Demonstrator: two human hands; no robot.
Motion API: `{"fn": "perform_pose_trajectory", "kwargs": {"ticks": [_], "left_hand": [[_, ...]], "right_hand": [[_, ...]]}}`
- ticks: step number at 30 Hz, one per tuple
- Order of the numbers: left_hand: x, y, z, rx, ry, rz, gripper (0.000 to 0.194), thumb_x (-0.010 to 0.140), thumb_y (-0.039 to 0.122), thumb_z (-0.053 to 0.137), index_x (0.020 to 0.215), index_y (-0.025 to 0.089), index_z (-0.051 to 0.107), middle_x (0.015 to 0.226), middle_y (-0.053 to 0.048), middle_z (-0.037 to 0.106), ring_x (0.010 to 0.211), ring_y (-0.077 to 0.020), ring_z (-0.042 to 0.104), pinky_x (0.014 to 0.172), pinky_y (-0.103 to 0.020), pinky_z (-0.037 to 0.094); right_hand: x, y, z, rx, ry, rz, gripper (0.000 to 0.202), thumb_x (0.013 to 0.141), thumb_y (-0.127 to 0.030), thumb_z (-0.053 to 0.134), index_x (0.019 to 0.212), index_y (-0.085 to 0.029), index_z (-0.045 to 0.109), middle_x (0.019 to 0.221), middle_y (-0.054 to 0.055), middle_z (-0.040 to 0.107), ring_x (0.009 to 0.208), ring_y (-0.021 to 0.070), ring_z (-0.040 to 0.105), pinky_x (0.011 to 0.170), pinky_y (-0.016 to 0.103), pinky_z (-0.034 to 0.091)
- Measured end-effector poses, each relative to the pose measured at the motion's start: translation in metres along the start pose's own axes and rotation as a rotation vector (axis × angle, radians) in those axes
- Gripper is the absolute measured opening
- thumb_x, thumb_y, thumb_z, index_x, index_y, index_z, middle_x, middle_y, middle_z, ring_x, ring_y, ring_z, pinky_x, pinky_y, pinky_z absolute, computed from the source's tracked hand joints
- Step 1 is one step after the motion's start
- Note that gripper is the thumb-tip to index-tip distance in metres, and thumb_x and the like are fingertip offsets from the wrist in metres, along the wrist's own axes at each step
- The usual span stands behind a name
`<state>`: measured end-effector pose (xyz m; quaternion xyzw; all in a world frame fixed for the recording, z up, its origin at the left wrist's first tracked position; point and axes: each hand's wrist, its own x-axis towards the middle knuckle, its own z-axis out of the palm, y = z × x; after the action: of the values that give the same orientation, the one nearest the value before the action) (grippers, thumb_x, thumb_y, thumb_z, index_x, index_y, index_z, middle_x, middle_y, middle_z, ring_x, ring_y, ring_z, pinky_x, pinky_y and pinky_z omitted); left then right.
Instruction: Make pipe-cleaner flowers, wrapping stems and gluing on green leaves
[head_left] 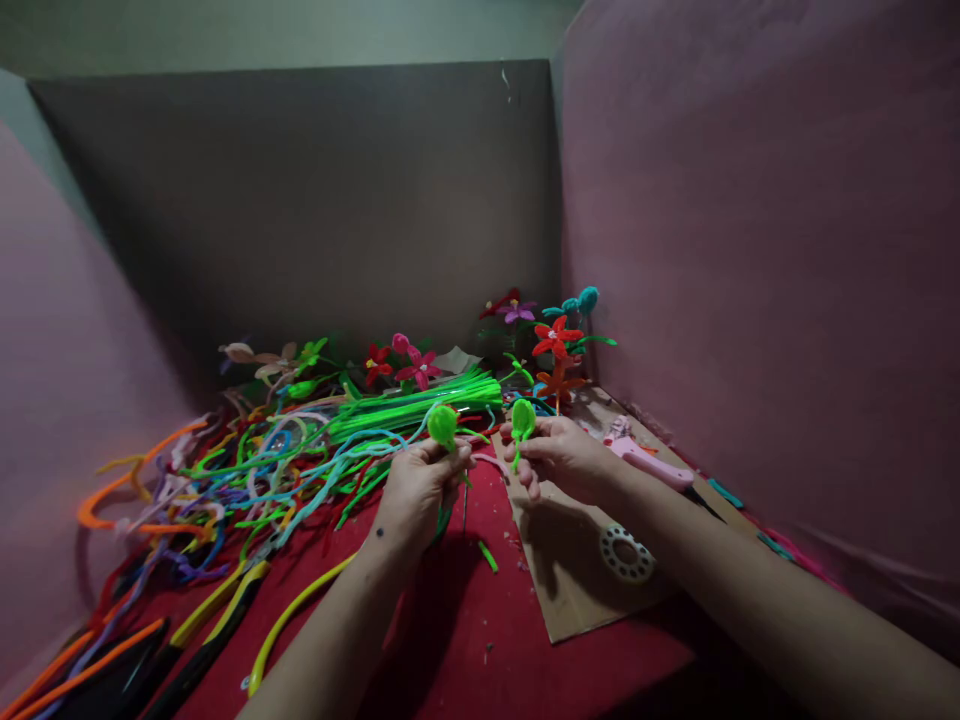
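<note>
In my left hand [420,485] a bright green pipe-cleaner bud [442,425] stands upright, its stem pinched between thumb and fingers. My right hand [555,450] pinches a second green pipe-cleaner bud [523,418] by its short stem. Both buds are held apart at about the same height, above the red table surface [472,600] and the edge of a cardboard sheet [559,590]. Behind my hands lies a bundle of green pipe cleaners [420,402]. The lower end of each stem is partly hidden by my fingers.
Loose coloured pipe cleaners [292,480] pile up at left, with yellow-and-black pliers [225,620] in front. Finished pipe-cleaner flowers [556,337] stand at the back. A white ring with holes [627,553] lies on the cardboard; a pink-handled tool [652,465] lies beyond. Walls enclose the table.
</note>
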<state>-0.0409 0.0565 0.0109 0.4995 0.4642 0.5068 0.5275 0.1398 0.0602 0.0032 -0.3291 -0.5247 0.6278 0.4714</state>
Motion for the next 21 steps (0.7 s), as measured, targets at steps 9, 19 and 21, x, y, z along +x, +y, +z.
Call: {"fn": "perform_pose_trajectory", "kwargs": {"ticks": [9, 19, 21], "left_hand": [[-0.007, 0.025, 0.029, 0.084, -0.105, 0.052, 0.028, 0.058, 0.028, 0.074, 0.077, 0.012, 0.061, 0.066, -0.002, 0.065, 0.056, -0.0150, 0.063, 0.052, -0.027, 0.053], [-0.007, 0.021, 0.041, 0.244, -0.155, 0.074, 0.021, 0.064, 0.031, 0.067, 0.073, 0.011, 0.064, 0.056, -0.002, 0.062, 0.042, -0.0134, 0.057, 0.034, -0.023, 0.046], [-0.007, 0.016, 0.043, 0.269, -0.165, 0.092, 0.023, 0.067, 0.033, 0.065, 0.074, 0.012, 0.064, 0.053, 0.000, 0.060, 0.036, -0.0113, 0.051, 0.031, -0.022, 0.042]], "right_hand": [[0.011, 0.008, -0.006, 0.254, -0.066, -0.090, 0.025, 0.065, -0.022, 0.069, 0.084, -0.011, 0.056, 0.070, 0.002, 0.061, 0.045, 0.0103, 0.059, 0.035, 0.021, 0.050], [0.007, 0.010, -0.012, 0.297, -0.038, -0.096, 0.026, 0.066, -0.025, 0.073, 0.082, -0.010, 0.060, 0.070, 0.002, 0.062, 0.042, 0.0103, 0.059, 0.030, 0.018, 0.044], [0.006, 0.011, -0.010, 0.296, -0.012, -0.073, 0.027, 0.063, -0.027, 0.075, 0.077, -0.009, 0.061, 0.069, 0.002, 0.062, 0.039, 0.0087, 0.057, 0.027, 0.016, 0.040]]}}
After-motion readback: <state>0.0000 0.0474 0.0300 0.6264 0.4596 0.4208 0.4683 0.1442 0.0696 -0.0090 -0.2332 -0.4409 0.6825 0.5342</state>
